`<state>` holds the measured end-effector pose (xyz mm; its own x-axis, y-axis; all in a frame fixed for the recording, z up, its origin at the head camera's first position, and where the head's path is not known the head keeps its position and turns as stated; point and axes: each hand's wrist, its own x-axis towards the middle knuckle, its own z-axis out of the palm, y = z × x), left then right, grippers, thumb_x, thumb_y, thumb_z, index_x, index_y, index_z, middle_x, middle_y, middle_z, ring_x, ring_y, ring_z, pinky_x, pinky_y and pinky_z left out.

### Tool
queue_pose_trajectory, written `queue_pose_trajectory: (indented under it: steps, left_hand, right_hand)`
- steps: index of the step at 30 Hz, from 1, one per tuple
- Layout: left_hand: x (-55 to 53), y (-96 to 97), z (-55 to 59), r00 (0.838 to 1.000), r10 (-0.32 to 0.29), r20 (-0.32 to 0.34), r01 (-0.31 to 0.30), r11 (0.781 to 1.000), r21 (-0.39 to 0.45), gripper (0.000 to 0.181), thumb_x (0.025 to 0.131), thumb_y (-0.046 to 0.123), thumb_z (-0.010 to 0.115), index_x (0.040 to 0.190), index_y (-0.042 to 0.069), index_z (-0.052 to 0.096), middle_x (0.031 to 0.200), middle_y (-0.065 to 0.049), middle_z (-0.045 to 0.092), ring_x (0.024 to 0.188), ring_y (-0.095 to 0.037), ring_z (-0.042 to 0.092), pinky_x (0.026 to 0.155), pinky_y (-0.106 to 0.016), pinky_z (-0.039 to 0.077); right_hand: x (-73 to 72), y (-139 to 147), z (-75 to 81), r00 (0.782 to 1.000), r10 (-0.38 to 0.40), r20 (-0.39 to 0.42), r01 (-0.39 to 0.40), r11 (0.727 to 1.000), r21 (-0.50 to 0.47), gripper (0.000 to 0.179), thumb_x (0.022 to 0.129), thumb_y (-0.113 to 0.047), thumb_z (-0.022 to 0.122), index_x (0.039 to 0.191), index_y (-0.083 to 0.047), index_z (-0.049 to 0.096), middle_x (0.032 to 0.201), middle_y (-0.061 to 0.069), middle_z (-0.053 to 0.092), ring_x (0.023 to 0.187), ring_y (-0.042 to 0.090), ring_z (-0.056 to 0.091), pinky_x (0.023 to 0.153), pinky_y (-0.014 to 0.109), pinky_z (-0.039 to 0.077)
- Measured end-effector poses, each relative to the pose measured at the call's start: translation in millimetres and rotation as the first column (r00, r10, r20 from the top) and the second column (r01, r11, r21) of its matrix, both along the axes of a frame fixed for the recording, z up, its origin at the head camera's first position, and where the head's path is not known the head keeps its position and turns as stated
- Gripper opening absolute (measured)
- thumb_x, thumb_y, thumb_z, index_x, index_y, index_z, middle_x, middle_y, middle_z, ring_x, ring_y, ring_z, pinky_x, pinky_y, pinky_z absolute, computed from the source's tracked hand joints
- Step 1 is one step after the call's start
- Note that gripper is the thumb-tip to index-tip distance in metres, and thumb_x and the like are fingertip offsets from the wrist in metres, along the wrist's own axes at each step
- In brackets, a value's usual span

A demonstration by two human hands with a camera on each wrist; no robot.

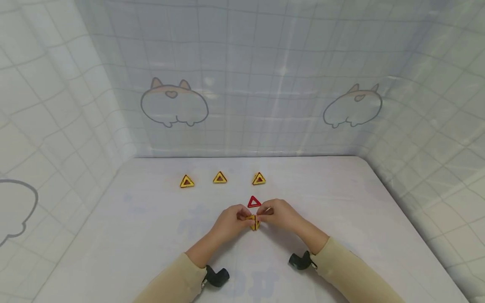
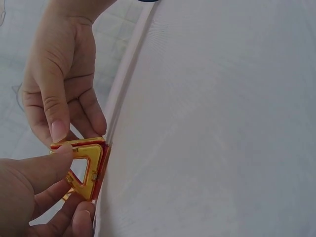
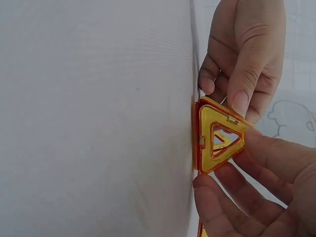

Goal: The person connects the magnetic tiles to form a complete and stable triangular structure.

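In the head view my left hand [image 1: 228, 221] and right hand [image 1: 280, 214] meet over yellow triangular magnetic tiles [image 1: 252, 226]. The wrist views show the tiles leaning together at angles, with red edging along one side and hollow centres. My left thumb lies on the face of one yellow tile [image 2: 91, 175], its fingers behind and below. On another yellow tile [image 3: 210, 121], my right thumb touches the corner, with fingers curled underneath. Both hands pinch the tiles near their upper edges. Just beyond the fingertips a red triangular tile [image 1: 254, 206] lies flat. Fingers hide part of the joined tiles.
Farther back stand three yellow triangular pieces with red inside: left [image 1: 187, 185], middle [image 1: 219, 181] and right [image 1: 259, 183]. The white table [image 1: 322, 189] meets curtain-like, grid-patterned walls [image 1: 265, 105] at the back and sides.
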<state>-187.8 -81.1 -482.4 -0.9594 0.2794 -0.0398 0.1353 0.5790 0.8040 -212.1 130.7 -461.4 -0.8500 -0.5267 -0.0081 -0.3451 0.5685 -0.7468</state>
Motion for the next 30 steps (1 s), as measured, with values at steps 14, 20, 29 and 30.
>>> queue_pose_trajectory:
  steps: [14, 20, 29, 30]
  left_hand:
    - [1.7, 2.3, 1.2, 1.000, 0.018, 0.022, -0.018, 1.000, -0.007, 0.021, 0.086, 0.028, 0.081, 0.093, 0.015, 0.066, 0.084, 0.005, 0.063, 0.079, -0.012, 0.059, 0.073, -0.032, 0.050]
    - [4.5, -1.6, 6.1, 1.000, 0.010, -0.005, -0.010, 1.000, 0.007, 0.020, 0.087, 0.024, 0.080, 0.094, 0.011, 0.066, 0.087, 0.004, 0.066, 0.080, -0.010, 0.063, 0.074, -0.032, 0.053]
    - [5.0, 0.4, 8.4, 0.998, 0.034, 0.045, -0.033, 0.999, -0.018, 0.025, 0.085, 0.026, 0.081, 0.096, 0.010, 0.065, 0.086, 0.003, 0.065, 0.078, -0.012, 0.061, 0.072, -0.032, 0.052]
    - [5.1, 2.4, 8.1, 0.998, 0.039, 0.043, -0.037, 0.999, -0.030, 0.028, 0.084, 0.027, 0.082, 0.097, 0.010, 0.065, 0.086, 0.002, 0.064, 0.079, -0.013, 0.060, 0.072, -0.032, 0.051]
  right_hand:
    - [1.5, 1.5, 0.8, 1.000, -0.004, -0.005, 0.004, 1.000, 0.019, 0.004, 0.090, -0.017, 0.076, 0.093, -0.015, 0.074, 0.095, -0.004, 0.072, 0.085, 0.011, 0.070, 0.071, 0.027, 0.055]
    - [3.2, 2.9, 1.0, 1.000, -0.029, -0.008, 0.029, 1.000, 0.011, 0.008, 0.090, -0.020, 0.077, 0.091, -0.013, 0.073, 0.093, -0.003, 0.072, 0.083, 0.011, 0.070, 0.069, 0.028, 0.054]
    - [5.5, 3.4, 2.1, 0.997, -0.072, 0.004, 0.072, 0.997, 0.031, 0.008, 0.089, -0.020, 0.078, 0.090, -0.015, 0.072, 0.088, -0.006, 0.070, 0.081, 0.010, 0.068, 0.069, 0.028, 0.054]
    - [5.1, 3.9, 2.3, 0.997, -0.072, 0.007, 0.072, 0.997, 0.034, 0.008, 0.089, -0.020, 0.078, 0.091, -0.015, 0.072, 0.089, -0.006, 0.070, 0.082, 0.010, 0.068, 0.069, 0.028, 0.054]
